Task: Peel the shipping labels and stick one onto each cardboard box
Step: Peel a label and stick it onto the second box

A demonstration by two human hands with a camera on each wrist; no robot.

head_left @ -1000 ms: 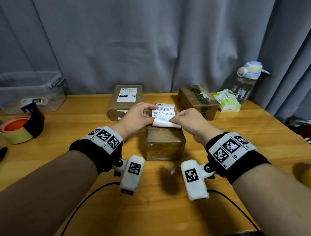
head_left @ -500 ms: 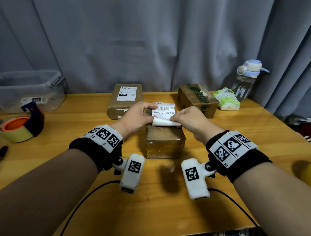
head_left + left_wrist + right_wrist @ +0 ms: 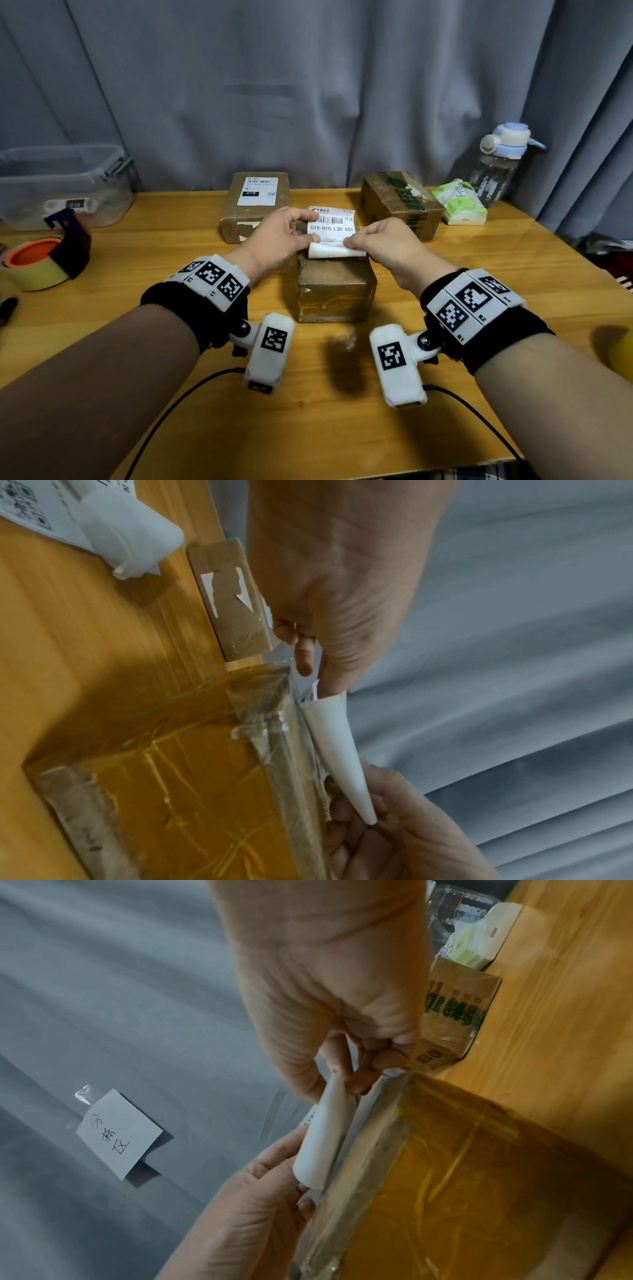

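A white shipping label (image 3: 331,226) with a barcode stands upright over the back edge of the taped middle box (image 3: 335,291). My left hand (image 3: 311,228) pinches the label's left edge (image 3: 310,693). My right hand (image 3: 349,244) pinches the curled white backing (image 3: 334,253) at the label's lower right; the curl shows as a cone (image 3: 337,750) and as a roll (image 3: 325,1137). The back-left box (image 3: 255,212) carries a label (image 3: 257,191). The back-right box (image 3: 400,205) with green print has no label on top.
An orange tape dispenser (image 3: 44,255) and a clear plastic bin (image 3: 65,185) sit at the left. A tissue pack (image 3: 460,204) and a water bottle (image 3: 501,161) stand at the back right. A handwritten note (image 3: 118,1134) hangs on the grey curtain. Cables trail toward the table's front edge.
My right fingertips have slid a little left along the curled backing, and slightly more print shows below the barcode number. The boxes have not moved.
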